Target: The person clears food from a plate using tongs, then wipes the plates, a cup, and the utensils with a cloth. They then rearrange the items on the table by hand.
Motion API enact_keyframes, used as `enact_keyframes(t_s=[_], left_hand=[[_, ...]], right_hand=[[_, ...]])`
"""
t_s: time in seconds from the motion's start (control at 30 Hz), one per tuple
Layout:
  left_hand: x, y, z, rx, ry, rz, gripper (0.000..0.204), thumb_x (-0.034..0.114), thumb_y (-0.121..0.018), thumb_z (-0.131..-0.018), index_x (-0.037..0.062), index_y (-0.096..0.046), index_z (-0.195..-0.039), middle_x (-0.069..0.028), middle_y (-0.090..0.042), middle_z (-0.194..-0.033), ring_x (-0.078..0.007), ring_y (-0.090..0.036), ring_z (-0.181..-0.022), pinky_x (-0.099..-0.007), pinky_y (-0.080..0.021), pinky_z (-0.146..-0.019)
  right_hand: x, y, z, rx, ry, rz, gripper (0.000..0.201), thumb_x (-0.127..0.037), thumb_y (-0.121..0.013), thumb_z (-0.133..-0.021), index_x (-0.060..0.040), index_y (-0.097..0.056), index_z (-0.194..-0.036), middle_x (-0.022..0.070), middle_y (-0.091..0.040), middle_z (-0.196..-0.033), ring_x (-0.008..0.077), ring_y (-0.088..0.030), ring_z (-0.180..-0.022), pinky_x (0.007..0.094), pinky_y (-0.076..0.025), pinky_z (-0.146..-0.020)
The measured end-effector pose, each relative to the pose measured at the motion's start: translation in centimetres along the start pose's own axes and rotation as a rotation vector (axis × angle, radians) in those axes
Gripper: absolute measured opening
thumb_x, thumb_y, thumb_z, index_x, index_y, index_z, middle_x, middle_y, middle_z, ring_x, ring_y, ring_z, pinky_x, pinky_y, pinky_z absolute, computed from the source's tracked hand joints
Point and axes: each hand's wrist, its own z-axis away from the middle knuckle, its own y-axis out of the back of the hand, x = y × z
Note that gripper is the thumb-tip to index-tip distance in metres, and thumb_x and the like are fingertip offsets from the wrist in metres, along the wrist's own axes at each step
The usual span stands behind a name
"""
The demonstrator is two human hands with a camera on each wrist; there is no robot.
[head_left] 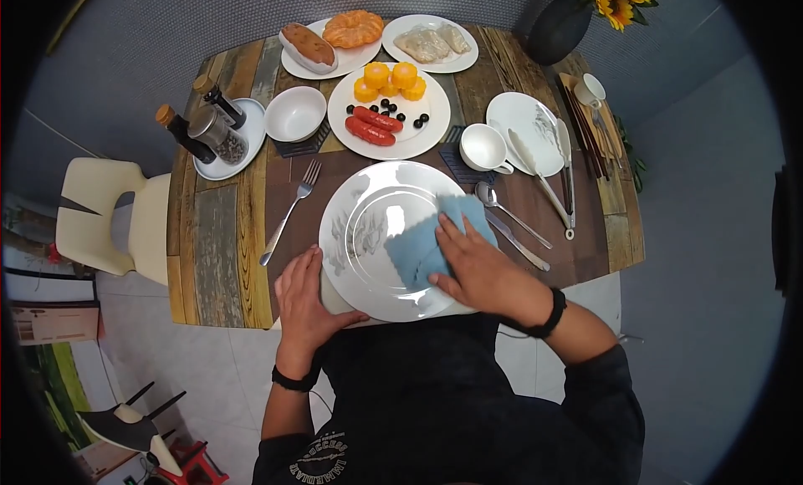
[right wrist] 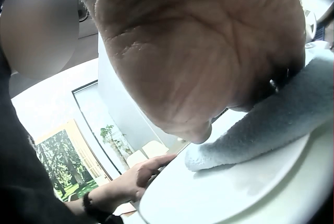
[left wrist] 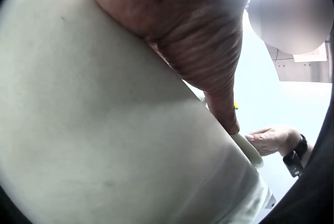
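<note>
A large white plate (head_left: 345,272) with a grey leaf-like pattern lies at the near edge of the table, in front of the person. On its right half is a folded light-blue cloth (head_left: 411,249). The right hand (head_left: 489,272) rests on this cloth with fingers spread, pressing it against the plate; the right wrist view shows the palm over the cloth (right wrist: 250,135). At the plate's left rim lies the left hand (head_left: 305,297), its fingertips right at the rim and its thumb stretched along the near edge. A pale green surface (left wrist: 104,114) fills much of the left wrist view.
A fork (head_left: 293,209) lies left of the plate; a spoon (head_left: 514,216) and a knife (head_left: 520,244) lie right. Behind stand a bowl (head_left: 295,114), a cup (head_left: 483,146), and a food plate (head_left: 339,130). Tongs (head_left: 548,192) rest at right, shakers (head_left: 219,134) at left.
</note>
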Motion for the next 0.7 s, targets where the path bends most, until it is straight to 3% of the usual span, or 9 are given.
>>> enact_keyframes(t_s=[0.2, 0.3, 0.37, 0.57, 0.7], left_hand=[[0.0, 0.0, 0.1, 0.007, -0.004, 0.006, 0.121, 0.045, -0.099, -0.039, -0.0014, -0.051, -0.141, -0.0158, -0.056, -0.141, -0.035, -0.05, -0.132, -0.0471, -0.034, -0.111], [0.0, -0.1, 0.2, 0.018, -0.008, -0.002, 0.121, 0.045, -0.098, -0.039, -0.0014, -0.051, -0.14, -0.0154, -0.056, -0.141, -0.0349, -0.05, -0.132, -0.047, -0.034, -0.111], [0.0, -0.1, 0.1, 0.014, -0.006, 0.005, 0.121, 0.045, -0.098, -0.039, -0.0013, -0.051, -0.14, -0.0153, -0.056, -0.141, -0.0349, -0.049, -0.132, -0.0469, -0.034, -0.111], [-0.1, 0.1, 0.1, 0.011, -0.001, 0.015, 0.121, 0.045, -0.098, -0.039, -0.0011, -0.051, -0.14, -0.0142, -0.056, -0.142, -0.0344, -0.049, -0.132, -0.0466, -0.034, -0.111], [-0.1, 0.1, 0.1, 0.014, -0.012, 0.012, 0.121, 0.044, -0.098, -0.039, -0.0007, -0.05, -0.141, -0.0135, -0.056, -0.142, -0.0341, -0.049, -0.133, -0.0465, -0.034, -0.111]], right_hand=[[1.1, -0.7, -7.6, 0.102, 0.048, 0.017, 0.075, -0.043, -0.058, -0.098, 0.0144, -0.042, -0.143, 0.035, -0.032, -0.156, 0.0534, -0.031, -0.144, 0.0472, -0.025, -0.123], [-1.1, -1.0, -8.9, 0.052, 0.168, -0.035, 0.074, -0.041, -0.059, -0.098, 0.0154, -0.041, -0.142, 0.0346, -0.035, -0.155, 0.0509, -0.034, -0.143, 0.05, -0.024, -0.123], [-2.1, -1.0, -8.2, 0.042, 0.186, -0.018, 0.074, -0.042, -0.06, -0.097, 0.0094, -0.041, -0.146, 0.0295, -0.035, -0.157, 0.0526, -0.035, -0.142, 0.0496, -0.026, -0.122], [0.3, -0.8, -7.7, 0.101, -0.069, 0.09, 0.076, -0.047, -0.058, -0.098, 0.0026, -0.039, -0.152, 0.022, -0.027, -0.164, 0.0482, -0.027, -0.149, 0.0534, -0.024, -0.122], [-1.6, -1.0, -9.2, 0.087, -0.014, 0.101, 0.072, -0.045, -0.058, -0.097, -0.0036, -0.04, -0.153, 0.0197, -0.027, -0.165, 0.0492, -0.023, -0.15, 0.0555, -0.022, -0.122]])
